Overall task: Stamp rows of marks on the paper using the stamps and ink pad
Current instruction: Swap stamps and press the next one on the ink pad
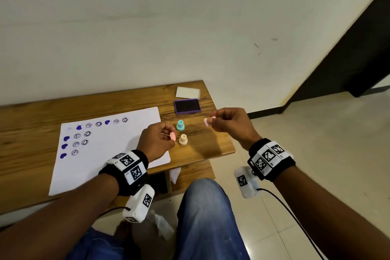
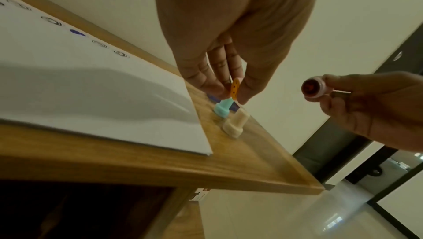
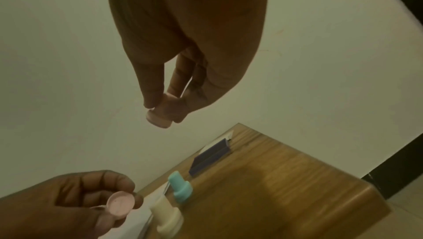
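Pink stamp pinched in right hand above table, its pink cap pinched in left hand near paper; looks light, stiff, small, best gripped round barrel; face motif blurred, ink pad far, uncovered

The table is seen to be of wood with a streaked grain and a smooth, faintly shiny finish, and the paper on it is matt white. The teal stamp, the cream stamp and the pink stamp look to be of smooth matt plastic. The floor is laid with glossy tiles, and the ink pad shows a dark, dull surface in a purple frame.
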